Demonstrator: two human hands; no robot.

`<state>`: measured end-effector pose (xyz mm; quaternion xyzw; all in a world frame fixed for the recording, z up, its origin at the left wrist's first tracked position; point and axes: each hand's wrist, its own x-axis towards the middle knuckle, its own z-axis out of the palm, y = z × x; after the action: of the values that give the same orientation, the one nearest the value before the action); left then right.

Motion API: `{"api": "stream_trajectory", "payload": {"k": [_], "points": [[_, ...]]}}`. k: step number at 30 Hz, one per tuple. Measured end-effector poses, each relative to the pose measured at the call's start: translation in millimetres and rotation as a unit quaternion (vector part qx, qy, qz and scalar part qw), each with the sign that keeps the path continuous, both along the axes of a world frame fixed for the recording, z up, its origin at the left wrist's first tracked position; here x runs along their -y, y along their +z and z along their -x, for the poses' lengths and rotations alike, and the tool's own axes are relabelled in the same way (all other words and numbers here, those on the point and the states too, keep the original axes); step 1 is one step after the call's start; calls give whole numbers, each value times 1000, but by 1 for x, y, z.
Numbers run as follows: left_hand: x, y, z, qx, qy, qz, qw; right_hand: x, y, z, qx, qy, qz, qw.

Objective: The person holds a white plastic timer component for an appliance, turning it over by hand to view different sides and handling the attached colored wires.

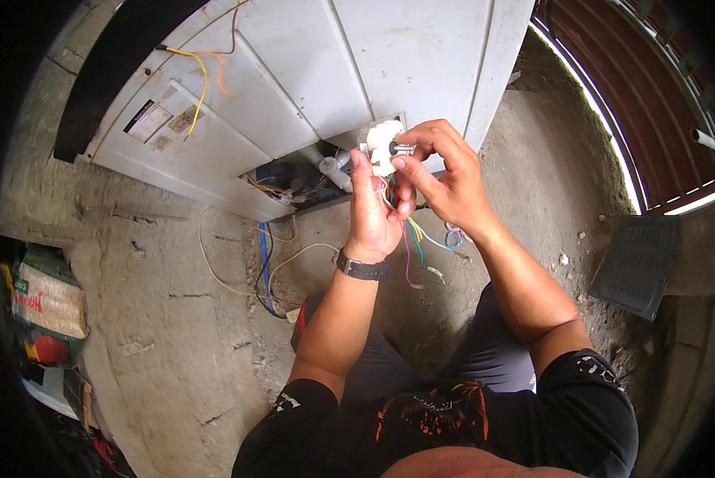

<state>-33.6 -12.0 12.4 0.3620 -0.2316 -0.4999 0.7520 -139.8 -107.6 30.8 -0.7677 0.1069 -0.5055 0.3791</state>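
My left hand (pixel 371 209) grips a small white plastic part (pixel 380 142) with a bundle of coloured wires (pixel 412 239) hanging from it. A dark watch sits on that wrist. My right hand (pixel 440 171) pinches the short metal shaft (pixel 400 148) that sticks out of the white part, thumb and forefinger closed on it. Both hands are held up in front of the open underside of a white appliance (pixel 310 72) lying on the ground.
Yellow, orange and red wires (pixel 202 68) trail over the appliance panel. An opening (pixel 290 179) shows hoses and wiring. White and blue cables (pixel 263 271) lie on the cracked concrete. Bags (pixel 48 307) sit at left, a dark mat (pixel 635 267) at right.
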Motion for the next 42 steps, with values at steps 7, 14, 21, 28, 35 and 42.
{"api": "stream_trajectory", "payload": {"k": [7,14,21,28,35,42], "points": [[-1,2,5,79,17,-18,997,-5,5,1,-6,-45,14,999],[0,-7,10,128,42,-16,991,-11,8,4,-11,-76,0,997],[-1,-7,11,117,42,-22,992,-10,8,4,-25,-76,-7,997],[0,-1,16,105,50,-39,992,-6,3,3,-29,-71,5,997],[-1,-4,16,89,48,-50,994,-9,5,5,-61,-69,-10,996],[0,-10,15,45,18,-57,997,-4,-4,5,-53,-55,12,997]]}}
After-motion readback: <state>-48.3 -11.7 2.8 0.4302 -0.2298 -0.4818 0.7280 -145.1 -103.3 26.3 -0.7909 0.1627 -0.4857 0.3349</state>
